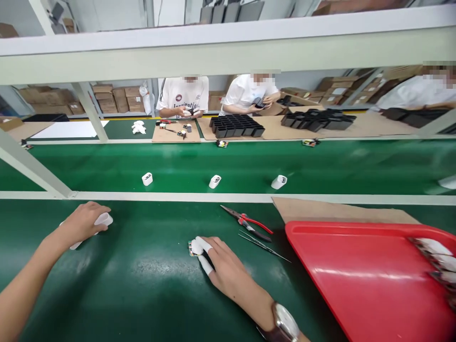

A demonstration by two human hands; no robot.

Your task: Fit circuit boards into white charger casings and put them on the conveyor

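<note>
My left hand (81,223) is closed over a white plastic shell (104,219) at the left of the green work surface. Another bit of white plastic (75,245) shows below that palm; whether it belongs to the same shell is hidden. In the middle, my right hand (230,268) pinches a small circuit board (194,247) with a white part on top, down at the surface. White finger covers sit on its thumb and forefinger. Beyond this hand lie red-and-black pliers (246,222) and metal tweezers (264,246).
A red tray (342,266) with several white-and-dark parts (434,256) stands at right, partly over cardboard (342,211). Across a pale rail (178,197), white shells (214,181) stand on a green belt (171,161). Co-workers (249,95) sit opposite near black trays (237,126). A beam crosses overhead.
</note>
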